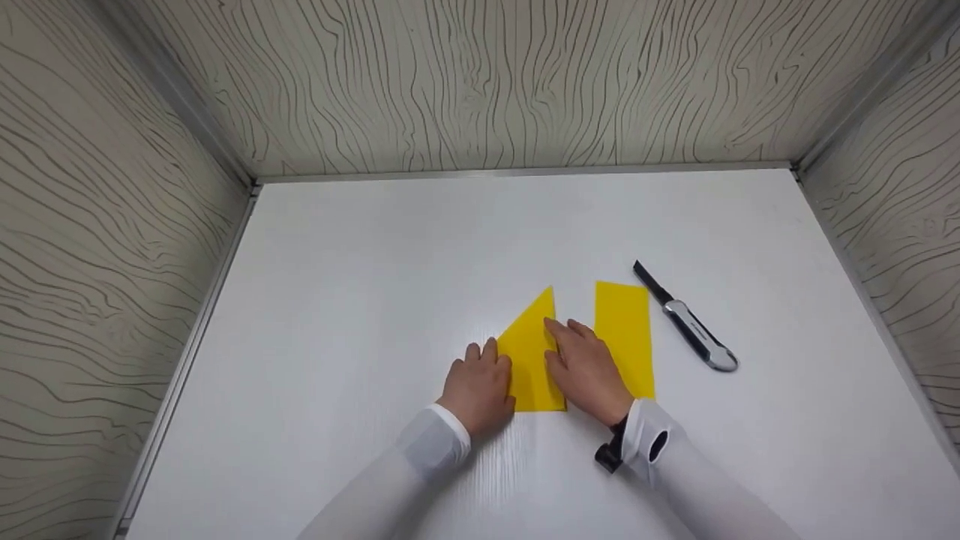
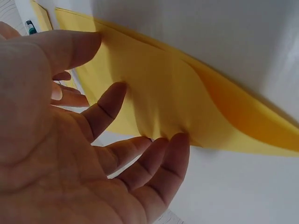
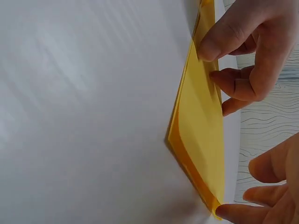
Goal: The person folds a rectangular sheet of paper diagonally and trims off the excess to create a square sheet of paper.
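Observation:
A folded piece of yellow paper [image 1: 531, 371] with a slanted top edge lies on the white table. My left hand [image 1: 478, 386] rests on its left side, thumb and fingertips touching the sheet with the fingers slightly bent. On the paper's right edge lie the fingers of my right hand [image 1: 589, 371], extended near the upper point. In the left wrist view the upper layer of the paper [image 2: 154, 88] bulges up at one end. The right wrist view shows the layers slightly apart along an edge, near the right hand's fingertips [image 3: 233, 212].
A yellow paper strip [image 1: 624, 330] lies to the right, partly under the right forearm. Beyond it is a utility knife [image 1: 694, 330] with a black blade end and a grey-black handle. Wood-grain panels [image 1: 480, 90] stand around the table [image 1: 360, 247].

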The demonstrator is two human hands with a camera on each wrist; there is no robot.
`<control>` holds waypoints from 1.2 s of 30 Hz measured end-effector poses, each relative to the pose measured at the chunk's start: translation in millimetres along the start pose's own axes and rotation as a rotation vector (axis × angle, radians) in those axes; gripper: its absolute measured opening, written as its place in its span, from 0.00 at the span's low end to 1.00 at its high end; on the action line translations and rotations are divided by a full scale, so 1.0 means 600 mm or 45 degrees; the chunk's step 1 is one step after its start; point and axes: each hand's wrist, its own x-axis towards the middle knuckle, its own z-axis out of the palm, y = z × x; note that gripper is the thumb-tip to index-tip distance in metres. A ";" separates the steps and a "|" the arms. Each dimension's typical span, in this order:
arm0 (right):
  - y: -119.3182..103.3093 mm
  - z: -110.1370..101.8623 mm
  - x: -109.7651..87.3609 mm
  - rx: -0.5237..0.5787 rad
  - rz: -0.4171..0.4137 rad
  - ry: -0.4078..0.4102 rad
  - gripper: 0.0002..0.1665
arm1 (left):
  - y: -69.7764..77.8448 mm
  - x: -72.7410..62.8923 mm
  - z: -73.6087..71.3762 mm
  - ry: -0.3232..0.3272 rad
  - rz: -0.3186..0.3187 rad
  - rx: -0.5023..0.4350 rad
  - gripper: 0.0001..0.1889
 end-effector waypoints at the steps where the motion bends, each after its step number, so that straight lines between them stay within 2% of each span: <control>1: -0.002 0.002 0.000 0.028 -0.002 0.011 0.35 | 0.000 0.000 0.000 -0.005 -0.002 0.003 0.28; 4: -0.007 0.007 0.001 0.200 0.017 0.015 0.37 | -0.001 0.000 -0.001 -0.030 -0.005 0.000 0.29; 9: -0.008 0.010 0.013 0.562 0.175 0.005 0.35 | -0.004 0.001 -0.007 -0.094 0.003 -0.032 0.32; 12: -0.007 0.007 0.017 0.705 0.245 0.004 0.30 | -0.010 0.000 -0.012 -0.105 -0.013 -0.138 0.32; 15: -0.008 0.001 0.015 0.793 0.240 0.013 0.27 | -0.021 0.000 -0.018 -0.083 -0.060 -0.354 0.25; 18: -0.012 -0.011 0.008 0.822 0.165 0.048 0.27 | -0.035 0.001 -0.028 -0.067 -0.137 -0.631 0.21; 20: -0.017 -0.019 0.003 0.831 0.098 0.081 0.28 | -0.045 0.001 -0.035 -0.083 -0.191 -0.823 0.23; 24: -0.027 -0.037 -0.006 0.855 0.012 0.129 0.28 | -0.060 -0.003 -0.053 -0.206 -0.258 -1.148 0.35; 28: -0.037 -0.055 -0.017 0.901 -0.078 0.149 0.28 | -0.070 -0.009 -0.064 -0.367 -0.254 -1.403 0.40; 31: -0.042 -0.070 -0.025 0.998 -0.237 0.173 0.27 | -0.075 -0.011 -0.066 -0.468 -0.234 -1.594 0.38; 34: -0.042 -0.082 -0.030 1.085 -0.399 0.178 0.27 | -0.078 -0.009 -0.066 -0.531 -0.237 -1.757 0.33; 36: -0.041 -0.088 -0.032 1.121 -0.452 0.169 0.27 | -0.079 -0.005 -0.066 -0.541 -0.250 -1.866 0.30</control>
